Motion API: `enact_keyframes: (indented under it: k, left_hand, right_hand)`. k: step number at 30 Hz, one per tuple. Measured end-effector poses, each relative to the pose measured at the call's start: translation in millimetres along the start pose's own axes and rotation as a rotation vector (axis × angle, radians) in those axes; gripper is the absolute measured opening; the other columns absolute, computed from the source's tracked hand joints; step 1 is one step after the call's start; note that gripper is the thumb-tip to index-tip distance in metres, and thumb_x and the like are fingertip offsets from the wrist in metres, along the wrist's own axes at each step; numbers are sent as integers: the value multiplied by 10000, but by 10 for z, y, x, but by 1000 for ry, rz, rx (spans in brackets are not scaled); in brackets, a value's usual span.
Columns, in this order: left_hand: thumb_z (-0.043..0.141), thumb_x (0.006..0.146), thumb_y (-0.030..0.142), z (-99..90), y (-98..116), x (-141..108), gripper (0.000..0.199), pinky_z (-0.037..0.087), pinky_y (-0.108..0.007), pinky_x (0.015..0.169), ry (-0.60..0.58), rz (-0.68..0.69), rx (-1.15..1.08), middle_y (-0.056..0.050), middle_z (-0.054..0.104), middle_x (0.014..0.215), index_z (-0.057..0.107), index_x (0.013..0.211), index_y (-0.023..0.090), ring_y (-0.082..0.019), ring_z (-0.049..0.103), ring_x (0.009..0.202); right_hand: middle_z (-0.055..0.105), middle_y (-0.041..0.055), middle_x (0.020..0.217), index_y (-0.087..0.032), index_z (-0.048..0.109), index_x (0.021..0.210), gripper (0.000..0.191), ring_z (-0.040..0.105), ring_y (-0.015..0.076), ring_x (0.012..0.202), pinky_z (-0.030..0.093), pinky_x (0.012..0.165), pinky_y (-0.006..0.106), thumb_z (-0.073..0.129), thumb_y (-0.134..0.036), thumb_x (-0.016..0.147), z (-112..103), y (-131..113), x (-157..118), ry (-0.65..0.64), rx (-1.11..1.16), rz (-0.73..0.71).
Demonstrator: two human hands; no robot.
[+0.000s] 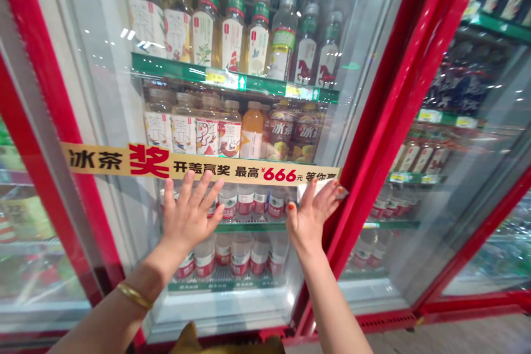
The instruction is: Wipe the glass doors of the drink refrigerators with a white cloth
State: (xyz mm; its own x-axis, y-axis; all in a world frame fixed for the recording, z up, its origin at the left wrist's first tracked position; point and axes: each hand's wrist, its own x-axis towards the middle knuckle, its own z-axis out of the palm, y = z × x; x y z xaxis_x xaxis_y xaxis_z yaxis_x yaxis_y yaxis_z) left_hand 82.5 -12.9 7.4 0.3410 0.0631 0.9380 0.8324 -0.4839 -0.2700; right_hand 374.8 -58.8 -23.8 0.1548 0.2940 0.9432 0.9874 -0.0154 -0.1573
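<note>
My left hand point(188, 213) is raised in front of the glass door of a drinks cooler, fingers spread, just below a yellow promotional strip point(203, 168). Nothing is in it. My right hand point(309, 221) is also open, its fingers stretched toward the strip's right end beside the red door frame point(369, 121). A small white piece point(305, 191) shows behind those fingers; I cannot tell whether it is a handle or paper, nor whether either palm touches the glass. A gold bangle point(135, 296) circles my left wrist.
Behind the glass, bottled tea point(203, 27) fills the top shelf, more bottles point(253, 127) the middle one, and red-labelled water bottles point(240, 257) the lower ones. Another cooler door point(398, 193) adjoins on the right; red-framed glass also stands on the left. Grey floor point(477, 337) shows at bottom right.
</note>
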Motion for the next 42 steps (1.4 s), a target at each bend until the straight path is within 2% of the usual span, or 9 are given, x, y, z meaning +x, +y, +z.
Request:
enact_keyframes:
  k: [8, 12, 17, 22, 26, 29, 32, 37, 42]
  left_hand:
    - [657, 1003, 447, 35, -11, -51, 900, -70, -542, 1431, -21, -41, -19, 35, 232, 1824, 184, 1768, 401, -221, 36, 1743]
    - [646, 1004, 457, 46, -2, -64, 898, -74, -549, 1431, -25, -50, -16, 48, 241, 1822, 173, 1767, 410, -223, 39, 1745]
    - [633, 1027, 454, 31, 19, -30, 851, -95, -530, 1429, -19, -51, -49, 38, 271, 1816, 209, 1763, 399, -212, 33, 1745]
    - [629, 1035, 388, -36, -4, -33, 899, -36, -532, 1439, 17, -8, -80, -4, 298, 1807, 132, 1782, 322, -198, 84, 1741]
    - [629, 1012, 317, -187, -210, -178, 908, 2, -523, 1447, -36, -2, -96, 44, 268, 1819, 140, 1773, 402, -203, 116, 1736]
    - [628, 1022, 346, -256, -388, -311, 880, -55, -500, 1438, -23, -112, -56, 31, 194, 1838, 174, 1776, 374, -214, 55, 1743]
    - [623, 1025, 340, -230, -459, -376, 891, -62, -478, 1435, -3, -161, -33, 8, 150, 1846, 154, 1784, 328, -205, 7, 1745]
    - [623, 1004, 326, -155, -418, -393, 916, -21, -507, 1438, 12, -153, 9, -7, 153, 1844, 144, 1785, 318, -225, 20, 1745]
    - [607, 1012, 336, -140, -417, -426, 903, 18, -560, 1436, 5, -157, 54, -26, 165, 1835, 143, 1785, 286, -251, 41, 1746]
  right_hand:
    - [233, 62, 1863, -397, 269, 1760, 941, 81, 371, 1740, 142, 1383, 620, 586, -799, 971, 80, -346, -276, -134, 1, -527]
    - [-29, 128, 1887, -319, 117, 1792, 856, -6, 417, 1741, 185, 1337, 718, 480, -625, 1080, 15, -2, -207, -69, -52, -228]
    - [-54, 124, 1886, -307, 82, 1793, 895, -43, 432, 1738, 150, 1321, 777, 417, -714, 1070, 56, -500, 159, -42, -16, -202]
    - [326, 26, 1834, -402, 361, 1729, 831, 64, 309, 1749, 27, 1404, 590, 549, -768, 1006, 181, -504, -663, -140, 16, -618]
    - [109, 155, 1873, -258, 48, 1796, 895, 17, 390, 1746, 124, 1350, 747, 485, -578, 1084, 120, 77, -758, -88, -1, -281]
    - [-118, 255, 1846, -84, -193, 1737, 945, -119, 434, 1729, 155, 1299, 836, 308, -589, 1116, 98, -20, -307, -19, 53, -26]
    - [-115, 237, 1852, -78, -119, 1757, 1027, -125, 445, 1726, 170, 1328, 788, 372, -676, 1081, 188, -521, -177, -31, 87, -139]
    - [54, 122, 1874, -159, 135, 1788, 985, -3, 328, 1752, 179, 1408, 557, 501, -685, 1041, 294, -693, -939, -72, 88, -554]
    - [-229, 212, 1824, -93, -93, 1764, 904, -162, 457, 1714, 204, 1271, 865, 318, -569, 1113, 194, -394, -612, 6, 57, -44]
